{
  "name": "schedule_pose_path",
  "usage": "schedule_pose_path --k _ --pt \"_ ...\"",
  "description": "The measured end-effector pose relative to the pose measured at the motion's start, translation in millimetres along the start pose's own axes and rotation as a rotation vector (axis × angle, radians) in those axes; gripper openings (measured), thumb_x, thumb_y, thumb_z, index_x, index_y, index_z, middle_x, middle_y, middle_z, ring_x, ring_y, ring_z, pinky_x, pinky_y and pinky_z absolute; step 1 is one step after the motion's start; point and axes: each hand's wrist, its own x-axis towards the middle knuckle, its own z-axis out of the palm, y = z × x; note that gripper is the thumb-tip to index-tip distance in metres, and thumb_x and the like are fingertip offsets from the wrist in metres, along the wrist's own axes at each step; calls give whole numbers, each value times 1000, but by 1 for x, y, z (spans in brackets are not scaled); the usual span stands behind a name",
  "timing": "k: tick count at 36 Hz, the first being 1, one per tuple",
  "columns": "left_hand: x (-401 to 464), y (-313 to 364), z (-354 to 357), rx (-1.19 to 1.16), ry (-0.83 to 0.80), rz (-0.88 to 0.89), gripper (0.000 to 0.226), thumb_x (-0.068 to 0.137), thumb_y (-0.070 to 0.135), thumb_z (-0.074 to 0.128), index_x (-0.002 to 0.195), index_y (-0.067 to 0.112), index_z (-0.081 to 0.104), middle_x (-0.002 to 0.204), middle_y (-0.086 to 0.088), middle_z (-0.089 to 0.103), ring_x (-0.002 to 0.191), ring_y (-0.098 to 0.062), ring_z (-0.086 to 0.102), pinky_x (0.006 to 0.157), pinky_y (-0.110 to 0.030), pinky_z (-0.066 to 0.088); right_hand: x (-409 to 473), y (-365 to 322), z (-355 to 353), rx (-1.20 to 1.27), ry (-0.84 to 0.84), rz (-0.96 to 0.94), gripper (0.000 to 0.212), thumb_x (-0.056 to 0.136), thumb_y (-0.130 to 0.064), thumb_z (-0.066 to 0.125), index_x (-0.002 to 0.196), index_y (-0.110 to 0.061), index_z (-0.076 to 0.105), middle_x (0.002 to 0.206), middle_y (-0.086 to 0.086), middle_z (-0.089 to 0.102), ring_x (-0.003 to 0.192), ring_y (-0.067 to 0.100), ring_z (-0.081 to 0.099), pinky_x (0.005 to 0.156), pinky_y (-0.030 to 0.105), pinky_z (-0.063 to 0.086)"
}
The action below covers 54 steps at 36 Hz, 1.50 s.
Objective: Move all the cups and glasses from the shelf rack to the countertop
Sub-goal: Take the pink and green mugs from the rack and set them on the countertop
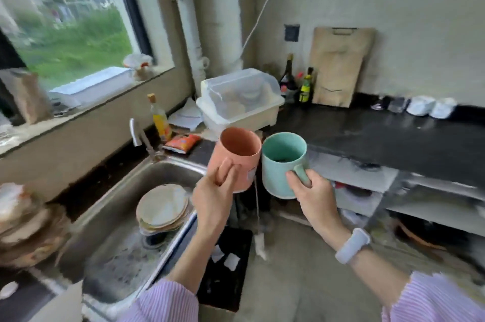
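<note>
My left hand [214, 191] grips the handle of an orange-pink mug [242, 153], held in the air and tilted with its mouth facing me. My right hand [311, 191] holds a mint-green mug [280, 161] by its handle, right beside the orange one, rims nearly touching. Both mugs hang above the floor in front of the dark countertop [380, 135]. A few small cups or glasses [420, 106] stand on the counter at the far right by the wall; the picture is blurred there. The shelf rack is out of view.
A steel sink [126, 248] with stacked plates [164, 207] lies at lower left, a tap [139, 135] behind it. A lidded white dish box [240, 101], bottles [305, 85] and a cutting board [338, 67] stand at the counter's back. Open shelves [433, 198] run under the counter.
</note>
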Motion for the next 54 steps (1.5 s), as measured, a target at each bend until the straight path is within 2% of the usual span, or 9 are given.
schedule_pose_path --k 5,8,13,18,23,26,30,39,54 --pt "14 16 108 -32 -185 56 31 77 49 64 76 18 64 77 18 68 86 3 57 53 -20 36 32 49 -68 -130 233 103 41 82 -28 66 51 -16 41 44 -6 42 47 9 39 45 19 31" --pt "22 27 172 -24 -301 102 30 74 60 56 71 31 64 64 15 68 67 -4 59 57 -21 44 54 73 -106 -191 316 159 35 83 -30 64 57 -12 48 49 -6 47 49 10 42 45 18 33" --pt "37 42 277 -47 -488 118 27 81 56 57 66 33 58 68 10 66 71 -11 63 70 -35 53 95 113 -161 -245 435 226 45 85 -28 61 63 7 44 56 11 43 55 18 36 49 29 28" --pt "73 69 376 -97 -615 149 35 79 54 58 56 29 50 57 9 58 54 -3 51 50 -25 37 163 144 -203 -272 541 303 38 87 -26 60 57 -10 44 53 2 45 53 17 40 46 21 30" --pt "117 104 470 -93 -726 207 30 81 53 57 84 24 63 81 -1 69 74 -19 65 70 -37 55 240 170 -240 -282 605 357 37 87 -30 60 56 -17 44 54 -4 48 53 10 45 44 17 33" --pt "134 124 520 -118 -766 233 23 81 51 58 80 28 60 80 0 68 74 -20 64 70 -36 54 279 185 -263 -279 669 383 43 85 -29 62 51 -19 38 51 -4 43 52 12 41 48 25 32" --pt "148 133 577 -153 -801 220 19 82 48 60 84 30 58 81 6 64 72 -13 61 63 -25 49 322 212 -285 -302 722 414 43 84 -29 62 50 -21 38 50 -9 44 50 8 42 41 14 33" --pt "179 113 702 -112 -808 47 17 82 45 62 85 28 58 85 6 63 73 -9 61 66 -24 48 416 298 -320 -205 596 505 25 87 -33 58 69 -17 54 71 -4 57 69 9 57 50 13 37" --pt "237 34 880 116 -596 -271 21 80 46 63 86 27 58 86 6 62 75 -13 61 68 -25 48 575 469 -354 -198 271 624 40 88 -27 58 57 -10 40 59 1 47 60 14 47 45 13 36"
